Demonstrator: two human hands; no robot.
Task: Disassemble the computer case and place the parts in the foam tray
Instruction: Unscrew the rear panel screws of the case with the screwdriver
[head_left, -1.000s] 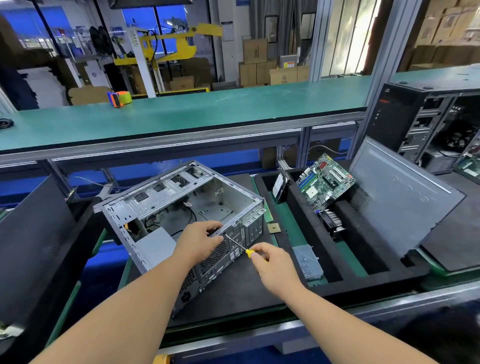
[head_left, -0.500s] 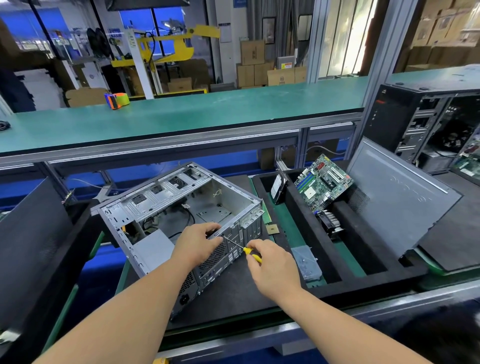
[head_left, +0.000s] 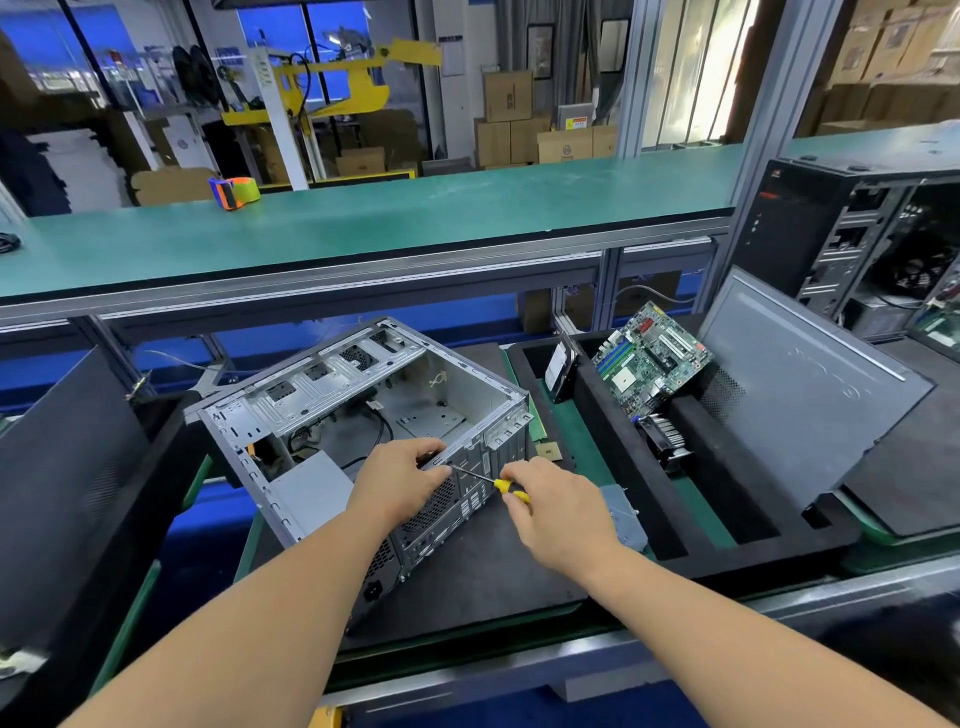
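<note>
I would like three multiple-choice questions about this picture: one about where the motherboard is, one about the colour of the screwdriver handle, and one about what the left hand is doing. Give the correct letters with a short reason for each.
1. Where is the motherboard?
A. inside the open computer case
B. leaning in the foam tray
C. on the green shelf

2. What colour is the screwdriver handle?
A. yellow
B. red
C. blue

3. What is the left hand doing?
A. hanging free above the bench
B. holding the screwdriver
C. gripping the upper edge of the computer case

Answers:
1 B: the board stands tilted in a slot of the foam tray, to the right of the computer case.
2 A: the handle pinched by the right hand is yellow.
3 C: its fingers curl over the rear rim of the case, next to the screwdriver tip.
</note>
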